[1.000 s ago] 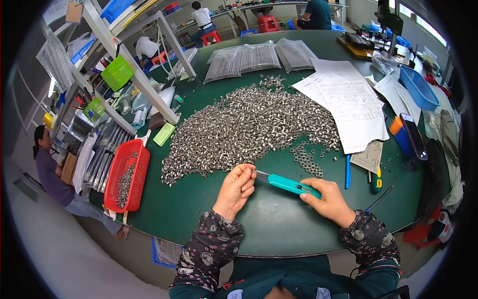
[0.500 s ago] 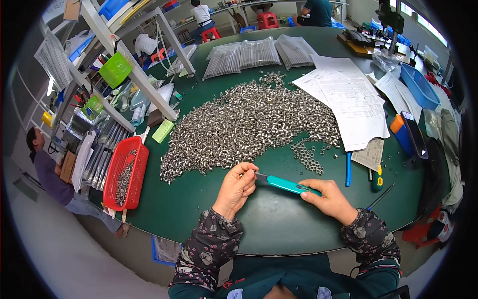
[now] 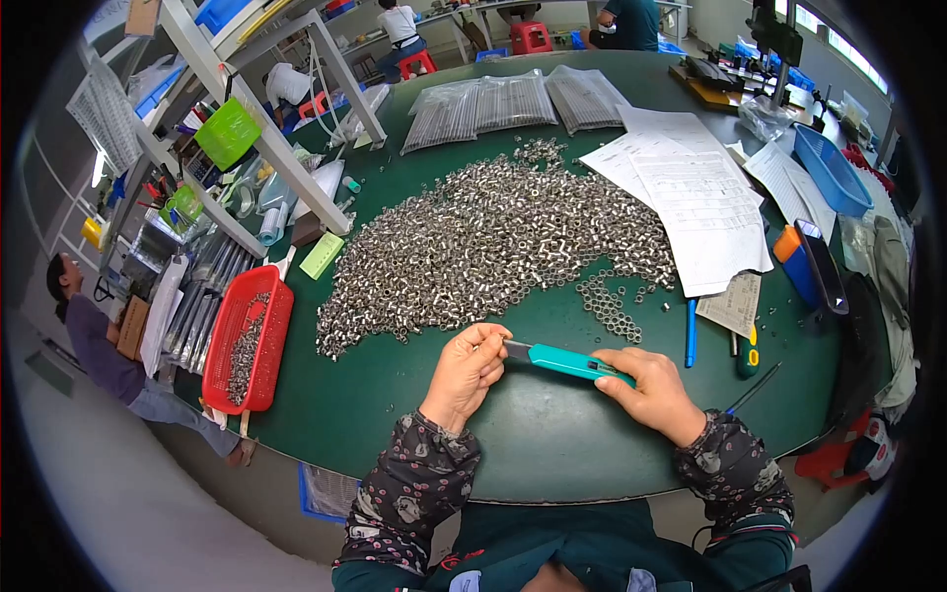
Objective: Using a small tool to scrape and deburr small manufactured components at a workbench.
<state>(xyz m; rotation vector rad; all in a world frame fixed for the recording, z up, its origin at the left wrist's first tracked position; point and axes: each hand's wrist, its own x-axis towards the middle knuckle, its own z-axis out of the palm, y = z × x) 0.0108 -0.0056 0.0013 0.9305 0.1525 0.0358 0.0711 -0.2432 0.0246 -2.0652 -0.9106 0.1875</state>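
Hardly any change since a moment ago: just a small tilt of the knife (image 3: pixel 572 361), a bit flatter now, with both hands in about the same place. By the look of it, the same slow, careful work at the blade (image 3: pixel 518 349), not done yet. Held over the near half of the desk (image 3: pixel 533 449), about midway from left edge to right edge. Wrapped snug round the knife's back end with the right grip (image 3: pixel 649 393). Pinched nearly closed with the left grip (image 3: pixel 464 373), thumb to finger, on a tiny piece (image 3: pixel 503 337) right by the blade's tip; too small and hidden to tell what kind. On the knife, smooth, hard, blue-green plastic, long and straight; on the blade, flat gray metal. Dark green and a little shiny on the desk top. Across its middle, a big, bumpy pile (image 3: pixel 483 247) of shiny metal bits, short and round, many with holes. Beside that, a flat patch of thin rings (image 3: pixel 609 314). By the left edge, a red plastic basket (image 3: pixel 277 340) full of little holes, with more bits inside. Toward the far edge, crinkly clear bags (image 3: pixel 516 106) with long, thin gray sticks. Toward the right edge, flat white papers (image 3: pixel 702 222).
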